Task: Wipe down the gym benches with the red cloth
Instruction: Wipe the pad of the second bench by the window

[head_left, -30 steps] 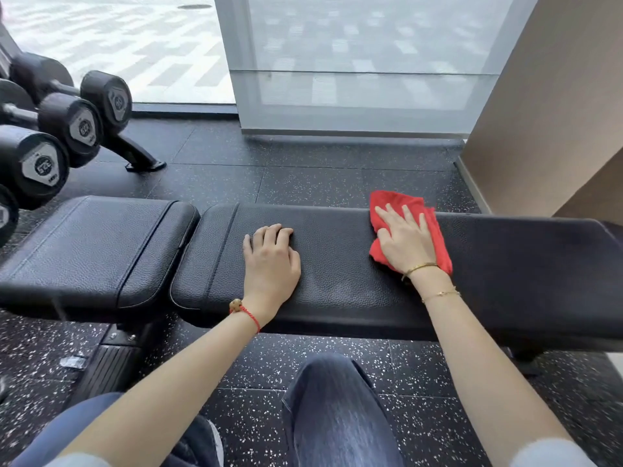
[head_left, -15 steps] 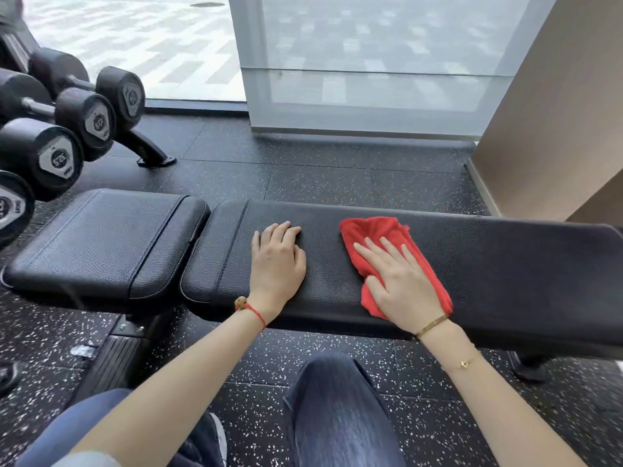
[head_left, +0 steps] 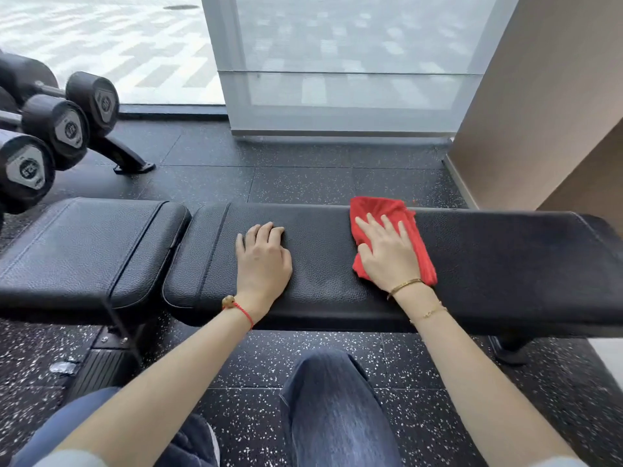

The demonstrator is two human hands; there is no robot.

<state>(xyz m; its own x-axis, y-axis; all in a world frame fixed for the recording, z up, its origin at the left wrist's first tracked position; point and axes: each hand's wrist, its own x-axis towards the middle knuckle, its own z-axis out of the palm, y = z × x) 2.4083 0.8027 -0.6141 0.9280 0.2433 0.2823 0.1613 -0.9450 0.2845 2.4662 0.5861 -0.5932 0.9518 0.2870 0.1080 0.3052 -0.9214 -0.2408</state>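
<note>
- Our right hand [head_left: 387, 254] has swept the red cloth [head_left: 392, 239] back toward the bench's far edge and rightward; half a second ago it lay nearer our left hand and closer to the near edge.
- The right fingers lie straight and spread, pressing the cloth flat on the long back pad [head_left: 505, 264]; nothing is pinched.
- The cloth sits on the pad's middle stretch, its top corner reaching the far edge and its lower corner just beside our wrist.
- Our left hand [head_left: 263, 261] has stayed put, palm down on the same pad, fingers close together with tips slightly curled, bracing and holding nothing.
- We judge this a back-and-forth stroke: the middle is being covered, while the pad's right end and the separate seat pad [head_left: 84, 251] on the left look not yet reached.
- The dumbbells [head_left: 50, 129] on their rack stand well apart.
</note>
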